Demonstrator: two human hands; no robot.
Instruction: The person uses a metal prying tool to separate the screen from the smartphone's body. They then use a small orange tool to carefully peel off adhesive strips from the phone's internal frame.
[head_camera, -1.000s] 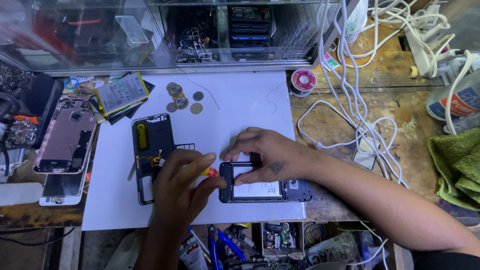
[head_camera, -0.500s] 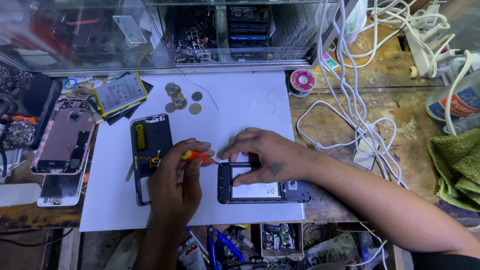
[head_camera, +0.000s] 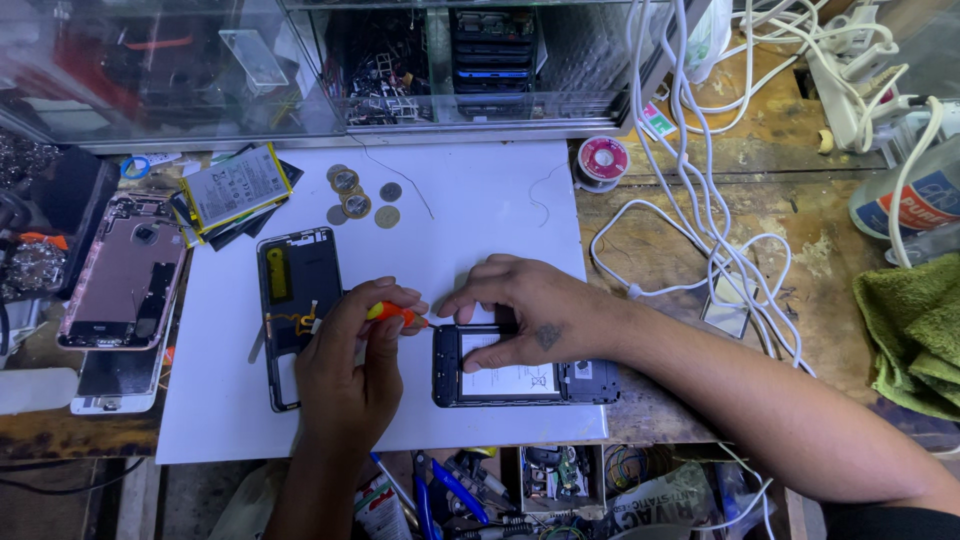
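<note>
An opened black phone (head_camera: 520, 378) lies back-up on a white sheet (head_camera: 470, 210), its white battery showing. My right hand (head_camera: 535, 310) presses down on the phone's upper left part with spread fingers. My left hand (head_camera: 350, 365) pinches a small orange-handled screwdriver (head_camera: 395, 313) whose tip points right, at the phone's top left corner. Under my left hand lies a black phone frame (head_camera: 295, 270) with a yellow strip and orange flex cable.
Several coins (head_camera: 355, 200) and a loose phone battery (head_camera: 235, 187) lie at the sheet's far left. A pink phone shell (head_camera: 125, 275) sits left. White cables (head_camera: 700, 180), a solder spool (head_camera: 603, 158), a green cloth (head_camera: 915, 325) on the right; a glass case (head_camera: 300, 70) behind.
My left hand turned and lifted the screwdriver from low beside the phone up to its top left corner. The right hand stayed on the phone, shifting slightly.
</note>
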